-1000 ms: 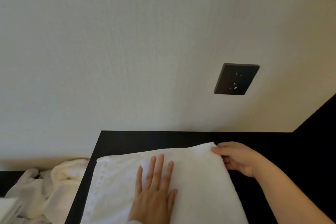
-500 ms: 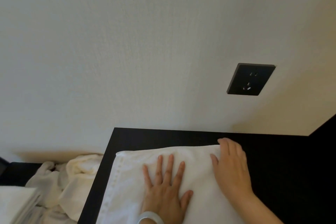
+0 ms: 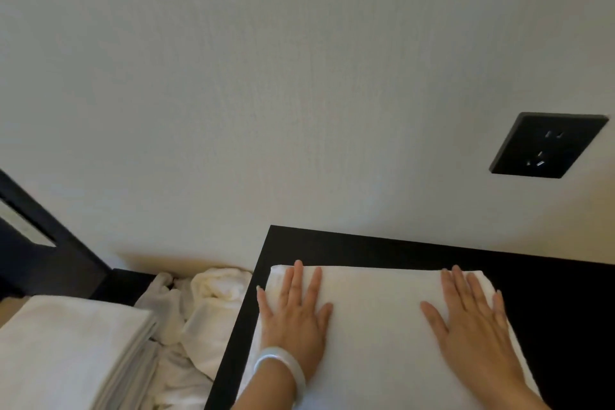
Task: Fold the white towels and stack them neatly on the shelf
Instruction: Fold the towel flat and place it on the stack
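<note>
A folded white towel [image 3: 376,336] lies flat on a black tabletop [image 3: 366,246] against the wall. My left hand [image 3: 296,313], with a pale bangle at the wrist, presses flat on the towel's left part, fingers straight. Flat on its right part lies my right hand [image 3: 472,319], fingers spread toward the far edge. Lower left, a stack of folded white towels [image 3: 66,349] sits on a lower surface. Beside it is a heap of crumpled white towels [image 3: 203,306].
A black wall socket [image 3: 545,145] is set in the pale wall above the table's right side. A dark frame or furniture edge [image 3: 43,243] slants in at the far left. Black tabletop shows behind and right of the towel.
My right hand let go of the towel's far corner and laid flat on it. Both hands slid apart across the towel. The view shifted left, bringing the folded stack into sight.
</note>
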Available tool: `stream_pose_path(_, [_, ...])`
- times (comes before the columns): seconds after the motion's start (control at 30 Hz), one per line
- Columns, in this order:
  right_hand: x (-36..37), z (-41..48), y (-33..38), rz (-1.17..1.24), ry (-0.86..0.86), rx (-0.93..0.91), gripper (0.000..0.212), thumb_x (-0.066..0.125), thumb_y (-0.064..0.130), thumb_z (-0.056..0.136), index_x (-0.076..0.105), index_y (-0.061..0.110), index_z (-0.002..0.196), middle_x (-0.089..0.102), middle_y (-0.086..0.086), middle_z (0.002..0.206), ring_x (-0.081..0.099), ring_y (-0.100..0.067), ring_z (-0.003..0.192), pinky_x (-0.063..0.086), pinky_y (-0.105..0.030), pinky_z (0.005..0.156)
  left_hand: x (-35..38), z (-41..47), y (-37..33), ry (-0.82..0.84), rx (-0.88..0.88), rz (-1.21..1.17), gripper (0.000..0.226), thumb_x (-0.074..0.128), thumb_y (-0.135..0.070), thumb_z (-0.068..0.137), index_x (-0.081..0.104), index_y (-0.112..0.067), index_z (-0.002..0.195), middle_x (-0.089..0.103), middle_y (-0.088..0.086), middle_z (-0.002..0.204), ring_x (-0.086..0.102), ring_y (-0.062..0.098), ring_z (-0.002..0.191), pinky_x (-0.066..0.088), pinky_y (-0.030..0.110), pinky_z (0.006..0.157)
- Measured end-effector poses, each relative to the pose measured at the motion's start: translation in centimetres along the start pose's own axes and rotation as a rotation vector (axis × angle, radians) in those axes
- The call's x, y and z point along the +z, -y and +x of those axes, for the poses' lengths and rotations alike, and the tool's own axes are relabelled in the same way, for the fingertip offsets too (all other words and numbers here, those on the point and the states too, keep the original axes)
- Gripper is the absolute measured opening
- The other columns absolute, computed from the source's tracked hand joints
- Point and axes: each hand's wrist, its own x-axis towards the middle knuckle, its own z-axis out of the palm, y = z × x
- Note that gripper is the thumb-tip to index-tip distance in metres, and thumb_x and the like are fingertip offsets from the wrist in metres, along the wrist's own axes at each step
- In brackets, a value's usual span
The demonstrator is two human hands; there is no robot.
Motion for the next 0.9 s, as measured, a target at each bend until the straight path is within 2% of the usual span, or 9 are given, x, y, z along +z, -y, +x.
stream_pose_path(0.1, [0.1,0.0,-0.1,0.030,0.022,-0.008,0.081,-0.014,0.064,0.077,-0.025,0.025,0.146,-0.019,0.005,0.162,-0.021,-0.012,0.147,-0.013,-0.044,0.121,-0.9,0.3,1.3,-0.059,-0.029,-0.039,0.058,-0.005,-0.052,0.098,-0.012,-0.035,0.153,-0.017,-0.005,0.162,-0.011,0.014,0.150,0.001,0.047,0.121])
stream_pose_path(0.23, [0.3,0.1,-0.3,0.061,0.020,-0.025,0.081,-0.014,0.065,0.077,-0.024,0.026,0.146,-0.020,0.005,0.162,-0.022,-0.011,0.147,-0.014,-0.044,0.121,-2.9,1.5,2.1,-0.165,-0.214,-0.140,0.062,0.038,-0.043,0.102,0.014,-0.018,0.153,0.026,0.008,0.151,0.028,0.025,0.139,0.024,0.031,0.114])
stream_pose_path(0.33, [0.7,0.2,-0.5,0.057,0.011,-0.015,0.081,-0.019,0.068,0.076,-0.025,0.027,0.145,-0.019,0.006,0.162,-0.021,-0.011,0.147,-0.013,-0.044,0.121,-4.6,2.8,2.9,-0.078,-0.265,-0.330,0.046,0.060,-0.032,0.094,0.040,-0.012,0.131,0.047,0.010,0.121,0.051,0.029,0.112,0.041,0.032,0.095])
stream_pose_path(0.43, [0.8,0.3,-0.5,0.057,-0.010,-0.014,0.089,-0.023,0.070,0.074,-0.019,0.026,0.151,-0.016,0.006,0.163,-0.018,-0.011,0.148,-0.013,-0.044,0.121,-5.8,3.4,3.8,-0.034,-0.178,-0.417,0.025,0.064,-0.021,0.091,0.041,-0.013,0.097,0.050,0.001,0.084,0.050,0.021,0.074,0.039,0.028,0.064])
stream_pose_path(0.5, [0.7,0.3,-0.6,0.045,-0.004,-0.017,0.092,-0.023,0.070,0.073,-0.015,0.025,0.154,-0.015,0.006,0.163,-0.018,-0.012,0.149,-0.012,-0.045,0.121,-5.8,3.7,4.6,-0.076,-0.148,-0.465,0.020,0.062,-0.015,0.092,0.042,-0.013,0.094,0.049,0.001,0.082,0.046,0.017,0.068,0.035,0.026,0.058])
stream_pose_path(0.63, [0.5,0.2,-0.3,0.012,-0.024,-0.015,0.092,-0.026,0.072,0.075,-0.013,0.028,0.155,-0.015,0.005,0.163,-0.019,-0.016,0.149,-0.013,-0.046,0.120,-4.6,4.2,5.3,-0.238,-0.226,-0.574,0.016,0.055,-0.002,0.091,0.047,-0.013,0.099,0.046,0.009,0.100,0.050,0.024,0.078,0.038,0.027,0.071])
stream_pose_path(0.77, [0.7,0.4,-0.6,0.005,-0.009,-0.011,0.092,-0.029,0.071,0.072,-0.017,0.029,0.153,-0.017,0.004,0.163,-0.021,-0.017,0.148,-0.013,-0.047,0.121,-3.5,3.3,2.3,-0.434,-0.131,-0.273,0.059,0.060,0.017,0.060,0.060,-0.006,0.115,0.053,0.017,0.108,0.053,0.038,0.093,0.046,0.040,0.082])
stream_pose_path(0.83, [1.0,0.5,-0.5,-0.009,-0.026,-0.009,0.095,-0.033,0.073,0.071,-0.014,0.028,0.152,-0.009,0.001,0.164,-0.017,-0.020,0.149,-0.014,-0.049,0.119,-2.3,2.0,-0.3,-0.458,0.058,-0.142,0.060,0.074,0.003,0.054,0.066,-0.009,0.111,0.061,0.015,0.111,0.062,0.037,0.098,0.051,0.042,0.085])
stream_pose_path(0.9, [1.3,0.1,0.6,-0.022,-0.023,-0.077,0.084,-0.013,0.070,0.087,0.010,0.025,0.155,0.015,-0.004,0.163,0.003,-0.025,0.151,-0.009,-0.050,0.119,-0.6,0.7,-2.7,-0.350,0.211,-0.056,0.043,0.069,-0.030,0.078,0.067,-0.017,0.119,0.065,0.009,0.123,0.063,0.031,0.114,0.048,0.045,0.099])
